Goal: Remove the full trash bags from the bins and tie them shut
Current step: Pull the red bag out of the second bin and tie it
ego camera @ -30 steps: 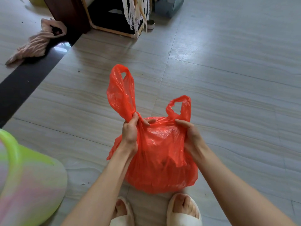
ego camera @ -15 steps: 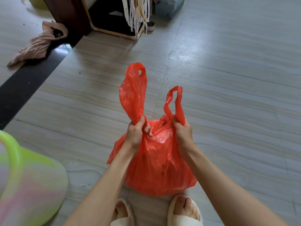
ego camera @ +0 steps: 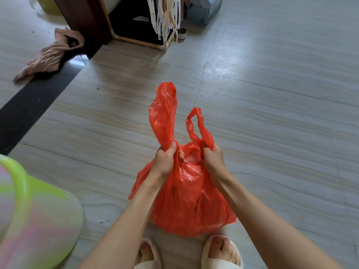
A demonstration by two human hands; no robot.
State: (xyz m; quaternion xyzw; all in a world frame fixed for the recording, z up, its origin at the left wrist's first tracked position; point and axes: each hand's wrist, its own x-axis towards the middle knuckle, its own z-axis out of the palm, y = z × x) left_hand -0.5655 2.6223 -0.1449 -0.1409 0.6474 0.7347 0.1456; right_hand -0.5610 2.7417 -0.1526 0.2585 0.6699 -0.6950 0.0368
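Note:
A full red plastic trash bag [ego camera: 190, 202] stands on the tiled floor just in front of my slippered feet. My left hand [ego camera: 167, 160] grips the base of the bag's left handle [ego camera: 163, 115], which stands upright as a wide flap. My right hand [ego camera: 212, 162] grips the base of the right handle [ego camera: 200, 126], a narrower twisted loop. Both fists sit close together over the bag's mouth, which is gathered but still shows a small gap between them.
A light green bin [ego camera: 33, 216] lies at the lower left. A pink cloth [ego camera: 50, 57] is heaped on the floor at the upper left beside a dark wooden post [ego camera: 85, 18]. A wood-framed stand [ego camera: 139, 40] with hanging fringe [ego camera: 165, 18] is behind.
Both hands have drawn closer together and closed tighter round the handle bases. The handles now stand nearer each other and the bag's mouth has narrowed.

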